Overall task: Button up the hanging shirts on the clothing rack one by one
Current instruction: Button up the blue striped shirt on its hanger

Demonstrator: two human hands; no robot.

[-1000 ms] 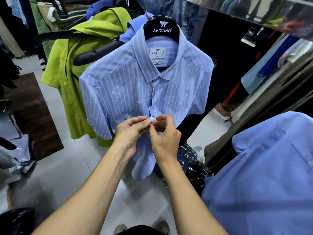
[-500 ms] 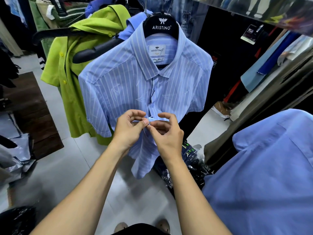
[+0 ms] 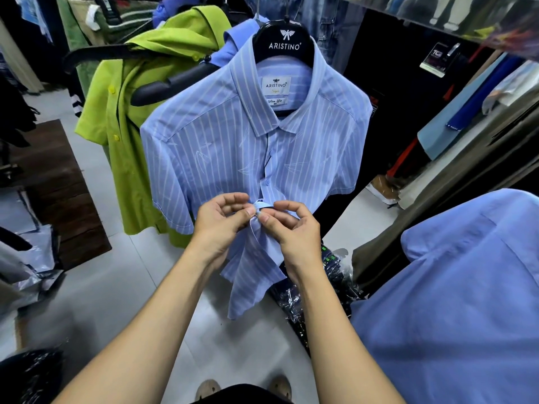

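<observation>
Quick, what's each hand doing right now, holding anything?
Left hand: pinching the striped shirt's front edge at the button.
Right hand: pinching the opposite front edge there.

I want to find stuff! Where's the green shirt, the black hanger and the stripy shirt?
green shirt (image 3: 128, 176): head view, front panel.
black hanger (image 3: 284, 45): head view, branded centre.
stripy shirt (image 3: 210, 147): head view, chest.

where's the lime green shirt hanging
In the head view, the lime green shirt hangs on the left, just behind the striped blue shirt.
</observation>
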